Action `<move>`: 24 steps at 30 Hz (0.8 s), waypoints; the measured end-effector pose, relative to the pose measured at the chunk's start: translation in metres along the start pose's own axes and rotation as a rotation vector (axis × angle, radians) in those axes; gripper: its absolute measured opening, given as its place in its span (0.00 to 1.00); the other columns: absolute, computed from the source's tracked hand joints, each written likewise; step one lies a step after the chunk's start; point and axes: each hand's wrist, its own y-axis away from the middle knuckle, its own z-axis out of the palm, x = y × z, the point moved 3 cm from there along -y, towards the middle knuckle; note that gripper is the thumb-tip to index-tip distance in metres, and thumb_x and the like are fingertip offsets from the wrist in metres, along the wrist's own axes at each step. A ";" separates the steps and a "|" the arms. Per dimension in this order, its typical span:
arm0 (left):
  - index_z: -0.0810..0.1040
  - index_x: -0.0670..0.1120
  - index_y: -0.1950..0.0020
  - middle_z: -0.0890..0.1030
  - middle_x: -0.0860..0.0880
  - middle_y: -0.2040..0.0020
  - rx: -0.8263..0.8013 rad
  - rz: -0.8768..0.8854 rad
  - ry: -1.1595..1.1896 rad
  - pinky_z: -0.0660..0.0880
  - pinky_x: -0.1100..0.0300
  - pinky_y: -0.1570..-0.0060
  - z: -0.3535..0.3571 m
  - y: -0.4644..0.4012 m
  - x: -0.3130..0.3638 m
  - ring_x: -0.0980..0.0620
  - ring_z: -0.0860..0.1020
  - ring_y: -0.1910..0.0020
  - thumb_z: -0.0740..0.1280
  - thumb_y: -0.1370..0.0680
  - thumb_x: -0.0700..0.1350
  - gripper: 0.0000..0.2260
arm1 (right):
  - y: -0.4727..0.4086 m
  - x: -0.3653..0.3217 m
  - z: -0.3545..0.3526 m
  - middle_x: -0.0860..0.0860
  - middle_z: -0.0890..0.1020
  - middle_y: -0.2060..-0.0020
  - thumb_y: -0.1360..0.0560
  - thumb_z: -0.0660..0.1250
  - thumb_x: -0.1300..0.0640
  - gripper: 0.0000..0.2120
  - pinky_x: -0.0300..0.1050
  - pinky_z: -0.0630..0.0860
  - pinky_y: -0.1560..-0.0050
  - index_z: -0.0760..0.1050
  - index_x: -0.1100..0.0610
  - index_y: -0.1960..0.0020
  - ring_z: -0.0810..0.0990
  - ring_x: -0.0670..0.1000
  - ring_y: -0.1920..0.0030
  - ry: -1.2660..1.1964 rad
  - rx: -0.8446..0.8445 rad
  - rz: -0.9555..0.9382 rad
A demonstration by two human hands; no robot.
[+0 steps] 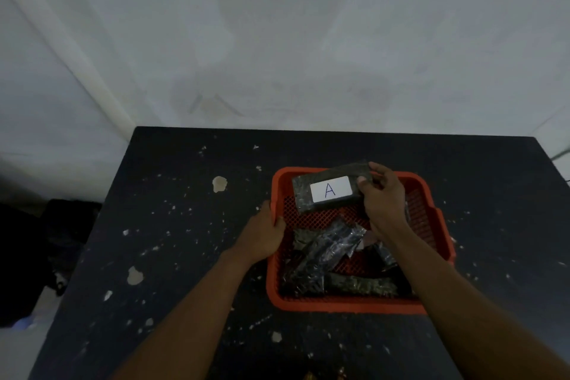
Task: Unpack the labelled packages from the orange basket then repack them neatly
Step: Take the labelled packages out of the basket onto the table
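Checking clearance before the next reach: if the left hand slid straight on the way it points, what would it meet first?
The left hand already grips the orange basket at its left rim, so probably that wall.

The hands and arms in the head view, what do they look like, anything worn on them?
Both are bare. The left hand and right hand show no gloves, rings or watch, and the forearms are uncovered to the bottom of the picture, with no sleeve in view. Dim light hides finer marks.

Dim, bluish light throughout; detail softened by blur; edges bowed by wide-angle distortion; lower left lost in shadow.
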 end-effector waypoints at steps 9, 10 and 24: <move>0.67 0.53 0.39 0.76 0.58 0.54 -0.004 -0.007 -0.021 0.69 0.63 0.62 -0.001 0.000 0.001 0.61 0.76 0.57 0.56 0.18 0.50 0.08 | -0.001 0.020 0.000 0.50 0.81 0.60 0.27 0.70 0.58 0.04 0.37 0.74 0.64 0.77 0.56 0.53 0.79 0.49 0.60 0.262 -0.007 0.088; 0.67 0.53 0.40 0.76 0.57 0.54 -0.002 -0.005 -0.020 0.69 0.64 0.62 -0.001 0.000 0.001 0.61 0.76 0.58 0.56 0.18 0.50 0.07 | -0.003 0.025 0.001 0.51 0.81 0.59 0.28 0.71 0.58 0.06 0.42 0.74 0.62 0.78 0.57 0.53 0.79 0.50 0.59 0.327 -0.030 0.127; 0.67 0.58 0.41 0.80 0.55 0.56 0.057 -0.050 0.085 0.71 0.70 0.68 0.001 0.009 0.004 0.61 0.80 0.62 0.61 0.19 0.51 0.07 | -0.013 0.023 0.006 0.52 0.78 0.74 0.24 0.67 0.50 0.18 0.36 0.65 0.75 0.76 0.58 0.69 0.75 0.47 0.73 0.831 -0.363 0.035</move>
